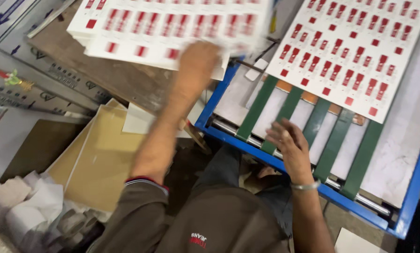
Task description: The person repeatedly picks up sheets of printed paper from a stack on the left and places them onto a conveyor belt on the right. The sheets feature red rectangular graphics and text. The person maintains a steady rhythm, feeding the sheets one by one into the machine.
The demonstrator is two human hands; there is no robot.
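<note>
My left hand is stretched forward and grips the near edge of a white sheet printed with rows of red marks. That sheet lies over a stack of like sheets at the top left and looks blurred. My right hand rests with fingers spread on the green belts of a blue-framed feeder table. It holds nothing. A second printed sheet with red marks lies flat on the belts, farther away than my right hand.
Brown and yellow boards lie at the lower left, with crumpled white paper beside them. Grey metal panels fill the far left. Steel rollers run along the feeder's near edge. A silver bracelet circles my right wrist.
</note>
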